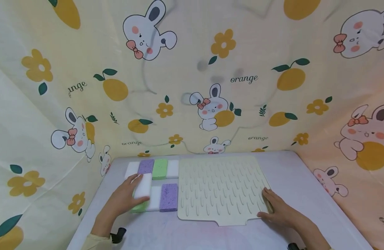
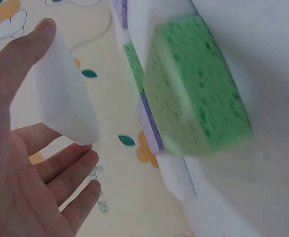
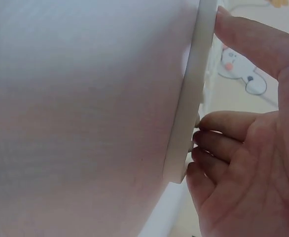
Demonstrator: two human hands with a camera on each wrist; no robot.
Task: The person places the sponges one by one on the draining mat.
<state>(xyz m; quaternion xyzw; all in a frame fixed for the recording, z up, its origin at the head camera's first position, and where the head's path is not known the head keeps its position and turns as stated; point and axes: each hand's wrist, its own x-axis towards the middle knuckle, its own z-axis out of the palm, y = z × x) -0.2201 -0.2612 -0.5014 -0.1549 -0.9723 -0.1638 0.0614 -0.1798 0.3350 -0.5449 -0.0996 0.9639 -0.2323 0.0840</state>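
Note:
My left hand (image 1: pixel 124 195) holds a white sponge (image 1: pixel 143 185) between thumb and fingers. In the left wrist view, that white sponge (image 2: pixel 65 94) is held up, apart from a green sponge (image 2: pixel 198 84) on the table. From the head view it partly covers the green sponge (image 1: pixel 139 207). Just right of it are another white sponge (image 1: pixel 153 201) and a purple sponge (image 1: pixel 168 198). My right hand (image 1: pixel 281 210) touches the right edge of a cream ridged mat (image 1: pixel 223 187). In the right wrist view, its thumb and fingertips rest along the mat's edge (image 3: pixel 189 108).
Behind lies a row of sponges: white (image 1: pixel 132 168), purple (image 1: pixel 146 166), green (image 1: pixel 160 169) and white (image 1: pixel 172 169), beside the mat's left edge. The table (image 1: pixel 192 236) has a pale cover. Patterned cloth (image 1: pixel 185 69) with rabbits and oranges hangs round the back and sides.

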